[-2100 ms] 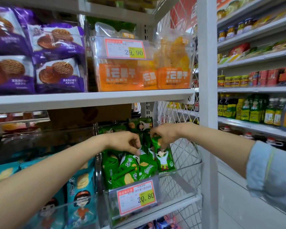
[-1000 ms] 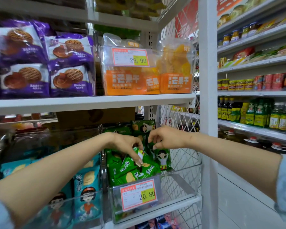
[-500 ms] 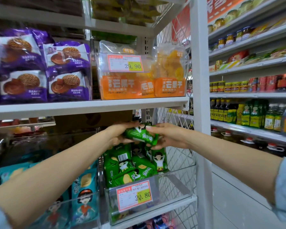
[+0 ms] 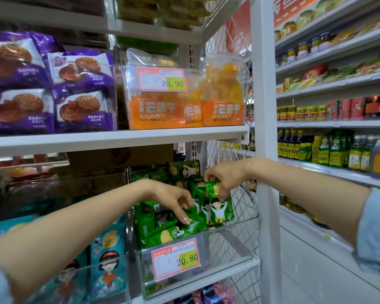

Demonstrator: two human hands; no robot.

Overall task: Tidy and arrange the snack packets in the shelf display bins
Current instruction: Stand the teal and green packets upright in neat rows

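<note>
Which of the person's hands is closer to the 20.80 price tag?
Left. The left hand has its fingertips on the lying green packets right above the 20.80 price tag. The right hand is higher and further right, pinching an upright green packet.

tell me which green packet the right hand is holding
The rightmost green packet, standing upright, cartoon figure facing out, its top pinched by the right hand; the left hand touches tumbled packets.
</note>
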